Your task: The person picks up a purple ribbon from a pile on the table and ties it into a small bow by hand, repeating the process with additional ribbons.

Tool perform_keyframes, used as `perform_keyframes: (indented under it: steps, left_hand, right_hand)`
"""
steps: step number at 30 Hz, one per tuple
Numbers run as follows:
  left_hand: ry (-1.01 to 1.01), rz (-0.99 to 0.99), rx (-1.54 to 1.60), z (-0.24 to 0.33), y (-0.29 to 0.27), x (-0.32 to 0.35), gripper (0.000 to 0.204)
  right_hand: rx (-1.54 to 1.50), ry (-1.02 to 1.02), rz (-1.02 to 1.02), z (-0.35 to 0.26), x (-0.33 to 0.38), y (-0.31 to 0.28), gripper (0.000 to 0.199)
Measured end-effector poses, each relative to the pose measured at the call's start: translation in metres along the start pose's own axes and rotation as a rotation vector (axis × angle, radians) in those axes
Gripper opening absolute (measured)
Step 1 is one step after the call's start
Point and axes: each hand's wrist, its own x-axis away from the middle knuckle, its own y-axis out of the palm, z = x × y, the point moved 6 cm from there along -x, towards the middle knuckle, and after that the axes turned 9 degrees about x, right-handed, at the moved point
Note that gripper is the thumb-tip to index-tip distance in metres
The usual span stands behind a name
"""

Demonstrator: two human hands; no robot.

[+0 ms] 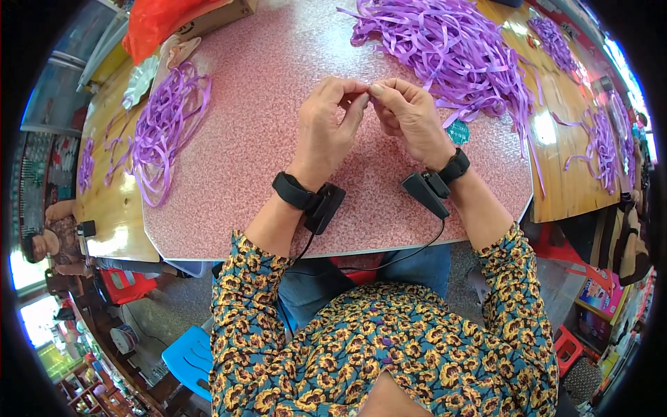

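Here, flat purple ribbons (pixel 445 52) flank our left hand (pixel 325 125) and right hand (pixel 413 124), fingertips pinched together, on what we can't tell.

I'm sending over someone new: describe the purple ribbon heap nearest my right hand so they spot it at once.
Find the pink speckled tabletop, then its far right part, just beyond the right hand. There lies a tangled heap of purple ribbons, with strands trailing toward the right edge. It is far bigger than the purple bundle at the tabletop's left.
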Motion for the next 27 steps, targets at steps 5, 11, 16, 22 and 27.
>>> perform_keyframes:
  steps: [5,11,16,22,27]
  left_hand:
    - [0.021,-0.037,-0.078,0.008,0.002,-0.001,0.013]
    - [0.028,-0.031,-0.140,0.008,0.001,-0.001,0.013]
    - [0.106,-0.024,-0.178,0.011,0.000,0.000,0.011]
    - [-0.027,-0.024,-0.026,-0.003,-0.002,0.004,0.011]
    - [-0.148,0.002,0.090,-0.010,-0.002,0.006,0.012]
  right_hand:
    - [-0.077,0.032,0.025,0.001,0.000,0.000,0.015]
    - [0.018,-0.009,0.062,-0.001,0.001,-0.002,0.016]
    - [-0.045,0.056,-0.024,0.003,0.001,0.000,0.019]
    - [-0.099,0.101,-0.028,0.000,0.004,0.004,0.020]
    - [-0.127,0.053,-0.003,0.004,-0.001,-0.005,0.017]
